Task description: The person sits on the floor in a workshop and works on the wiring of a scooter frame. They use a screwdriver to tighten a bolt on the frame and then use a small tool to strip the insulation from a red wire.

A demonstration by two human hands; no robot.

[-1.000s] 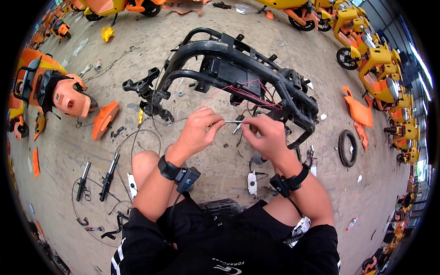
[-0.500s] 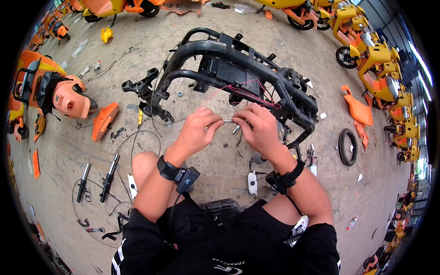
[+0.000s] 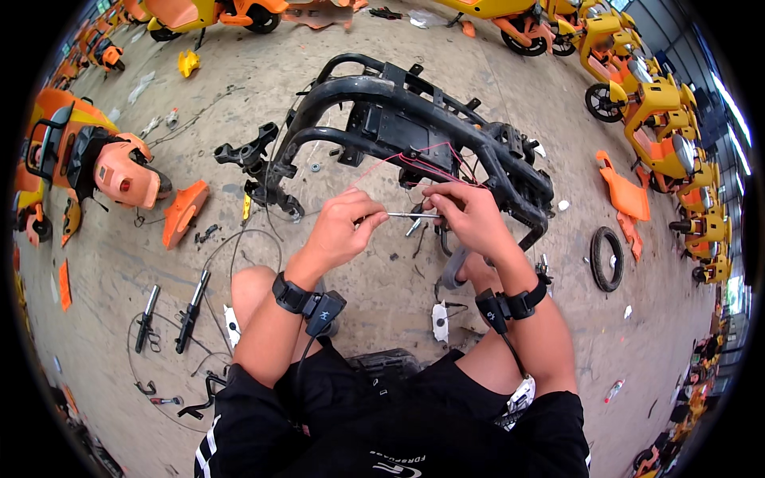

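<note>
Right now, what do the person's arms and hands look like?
The left hand and right hand wear no gloves. Each has a black wrist strap with a black box bearing a pale mark; a thin dark cable runs from each box. The short sleeves are black, with white stripes on the left.

The left hand (image 3: 339,229) pinches one end of a thin metal rod (image 3: 408,215), held roughly level; the right hand's (image 3: 476,217) fingers are at its other end, their grip unclear. A pink cord (image 3: 374,169) stretches from near the left hand to a black frame (image 3: 335,89) just beyond. On the concrete floor (image 3: 374,295), two dark tubular parts (image 3: 192,312) lie at left, a loose tyre (image 3: 597,259) at right, near an orange panel (image 3: 624,191).
</note>
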